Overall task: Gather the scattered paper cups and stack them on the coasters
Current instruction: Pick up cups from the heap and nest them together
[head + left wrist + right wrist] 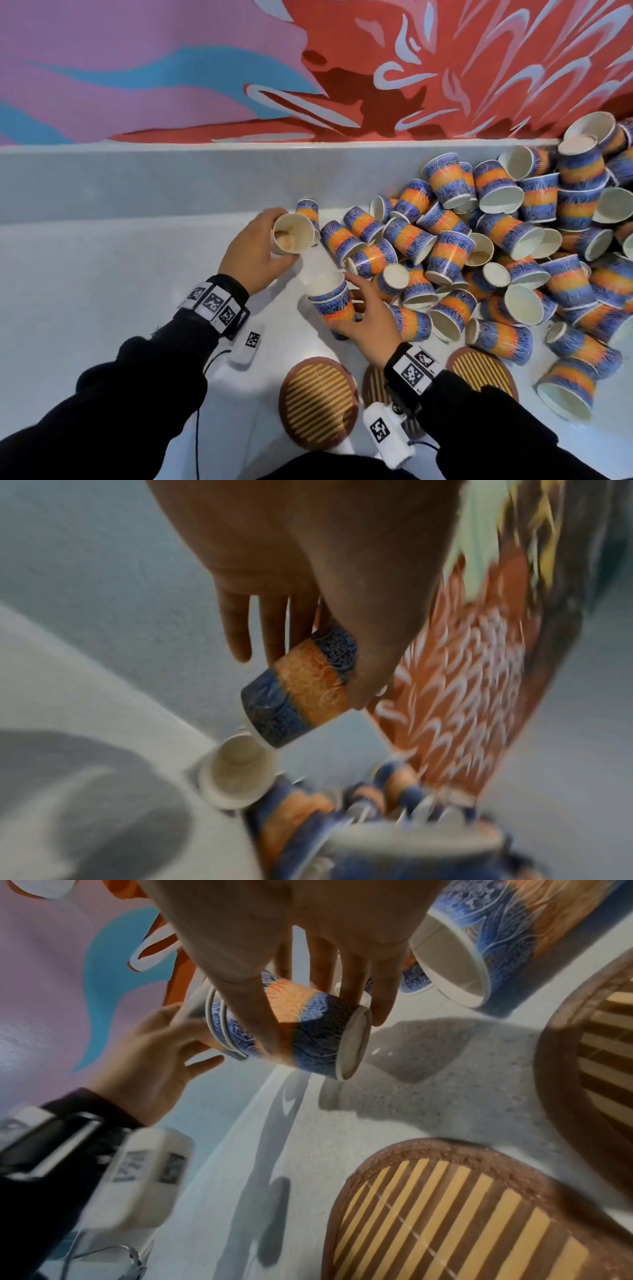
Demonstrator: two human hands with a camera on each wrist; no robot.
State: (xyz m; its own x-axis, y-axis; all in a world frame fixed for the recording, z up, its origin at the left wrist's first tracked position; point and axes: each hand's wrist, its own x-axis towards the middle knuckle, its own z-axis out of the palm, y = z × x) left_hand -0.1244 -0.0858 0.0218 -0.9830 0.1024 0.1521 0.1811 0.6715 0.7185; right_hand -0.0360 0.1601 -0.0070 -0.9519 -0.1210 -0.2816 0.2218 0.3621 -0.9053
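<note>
Blue-and-orange paper cups lie in a big pile [496, 246] on the right of the white counter. My left hand [275, 240] grips one cup [294, 233] tilted with its mouth toward me; the left wrist view, which is blurred, shows that hand [315, 674] round the cup [294, 696]. My right hand [356, 308] holds a short stack of nested cups [330, 301], mouth up and just below the left cup. In the right wrist view its fingers [380, 1010] and thumb wrap the stack [308, 1042]. Three striped round coasters [318, 401] [479, 370] lie near me with nothing on them.
One more cup [308, 209] stands alone behind my left hand. A raised ledge [171, 178] and a painted wall [205, 68] close off the back. The middle coaster [375, 383] is half hidden under my right wrist. Bare counter [85, 274] stretches to the left.
</note>
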